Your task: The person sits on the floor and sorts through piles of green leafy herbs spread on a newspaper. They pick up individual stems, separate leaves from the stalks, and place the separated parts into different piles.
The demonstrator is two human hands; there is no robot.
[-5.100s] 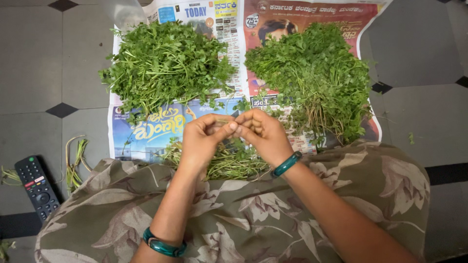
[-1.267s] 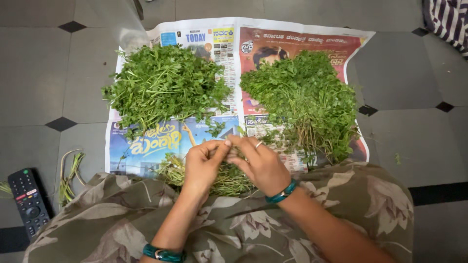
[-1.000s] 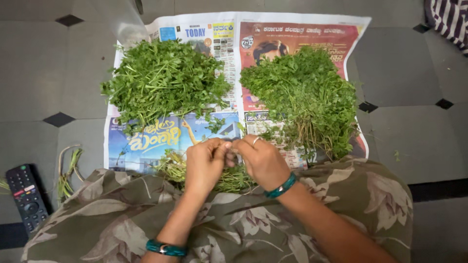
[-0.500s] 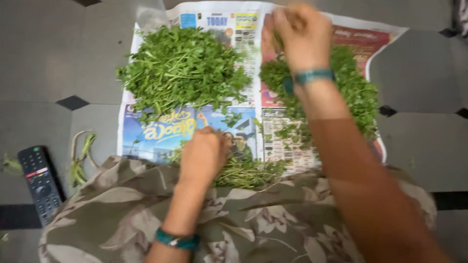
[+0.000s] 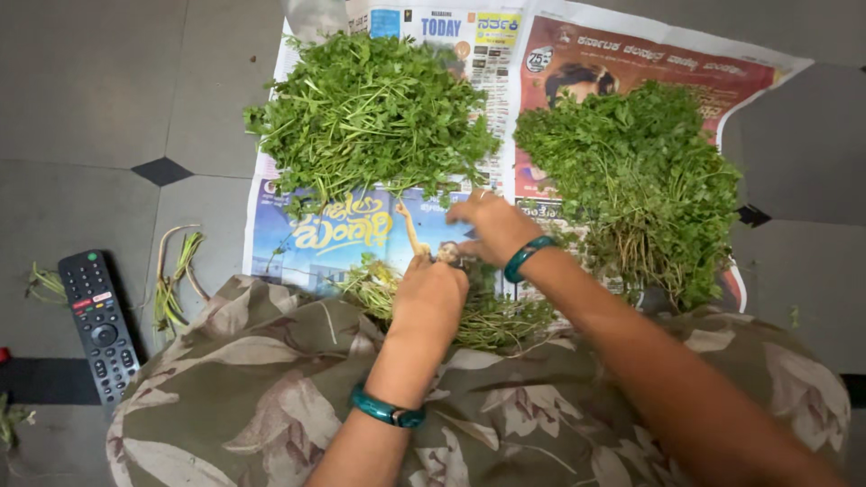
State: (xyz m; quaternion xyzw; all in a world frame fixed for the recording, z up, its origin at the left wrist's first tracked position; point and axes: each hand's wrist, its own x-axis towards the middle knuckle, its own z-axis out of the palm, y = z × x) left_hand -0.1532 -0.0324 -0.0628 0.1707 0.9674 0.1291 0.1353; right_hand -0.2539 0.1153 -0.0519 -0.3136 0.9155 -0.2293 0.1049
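Hands meet at the newspaper's (image 5: 298, 239) near edge: left hand (image 5: 429, 293) and right hand (image 5: 487, 225) both pinch sprigs (image 5: 469, 316). Herb heaps (image 5: 370, 117) fill its far corners; a remote (image 5: 97, 320) lies on the floor.

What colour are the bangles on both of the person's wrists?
Teal green, on the left bangle and right bangle; head view.

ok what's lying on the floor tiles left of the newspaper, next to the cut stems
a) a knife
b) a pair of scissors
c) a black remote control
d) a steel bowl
c: a black remote control lies on the floor left of the newspaper, with a few cut stems between them.
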